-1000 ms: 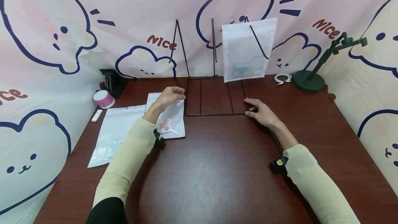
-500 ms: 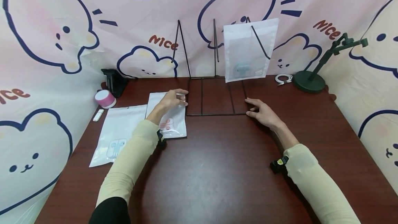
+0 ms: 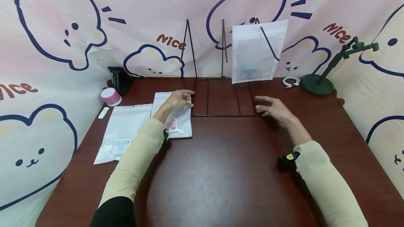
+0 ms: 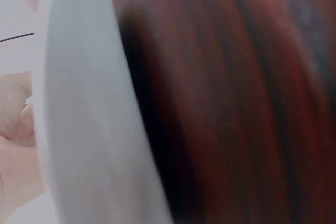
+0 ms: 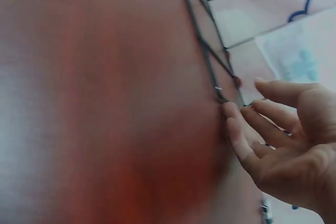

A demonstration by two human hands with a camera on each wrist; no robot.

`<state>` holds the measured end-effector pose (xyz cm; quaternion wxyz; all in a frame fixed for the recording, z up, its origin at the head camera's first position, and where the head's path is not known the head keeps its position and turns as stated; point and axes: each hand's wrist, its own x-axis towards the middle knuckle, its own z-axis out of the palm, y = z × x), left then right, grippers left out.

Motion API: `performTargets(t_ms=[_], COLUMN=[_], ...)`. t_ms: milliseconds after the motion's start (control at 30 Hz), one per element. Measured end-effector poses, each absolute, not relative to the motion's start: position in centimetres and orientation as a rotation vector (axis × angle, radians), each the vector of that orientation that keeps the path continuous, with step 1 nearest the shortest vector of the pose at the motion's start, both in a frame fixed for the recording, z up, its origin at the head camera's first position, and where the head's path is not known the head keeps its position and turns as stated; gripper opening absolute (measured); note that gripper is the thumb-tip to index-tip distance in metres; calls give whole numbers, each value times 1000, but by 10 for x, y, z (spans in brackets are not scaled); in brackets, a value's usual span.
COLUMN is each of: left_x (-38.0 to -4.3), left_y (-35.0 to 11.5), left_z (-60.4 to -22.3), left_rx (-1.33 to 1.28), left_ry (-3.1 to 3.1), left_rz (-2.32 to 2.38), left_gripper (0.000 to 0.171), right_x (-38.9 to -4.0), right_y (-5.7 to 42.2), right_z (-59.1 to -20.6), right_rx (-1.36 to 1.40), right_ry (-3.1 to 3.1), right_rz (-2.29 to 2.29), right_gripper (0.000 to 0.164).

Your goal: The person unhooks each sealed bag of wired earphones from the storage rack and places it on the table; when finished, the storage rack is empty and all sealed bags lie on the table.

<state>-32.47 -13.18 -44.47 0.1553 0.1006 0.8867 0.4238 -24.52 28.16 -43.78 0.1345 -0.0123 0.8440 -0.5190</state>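
Dark brown, the counter runs from the person up to the two hands and past them. Between the hands, reaching a little beyond them, lies the base of a black wire rack; its long front bar runs crosswise from the left hand's side to the right's. The left hand is the nearer of the two: its fingertips are at the side bar, index finger stretched out, and whether they press on the wire cannot be told. The right hand sits just outside the opposite front corner, fingers loosely spread, with nothing in its grasp. No grip by the left hand shows either.

Compared with a second ago, the right hand has eased outward, so the corner that its thumb covered now shows, while the left index finger has straightened. The packets look unmoved.

Under the left hand is a small white packet; left of it, partly behind the sleeve, a larger white packet. Beyond the hands, three bent uprights stand at the rack's back, and a hanging packet is on the one toward the right hand. Farther right of that hand are a coiled cable and a green stand.
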Motion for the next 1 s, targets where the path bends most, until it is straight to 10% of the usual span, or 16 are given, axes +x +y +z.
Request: performTargets(t_ms=[567,1000], left_x=[-322,-324], left_y=[-131,-133], left_z=[-446,-443], left_rx=[302,293], left_ry=[2546,2537], left_rz=[1198,1196], left_gripper=[63,63], right_x=[-292,-309], right_y=[315,298], right_z=[-322,-289], right_rx=[244,279], right_ry=[2333,2236], right_rz=[-2321,-2489], right_gripper=[65,32])
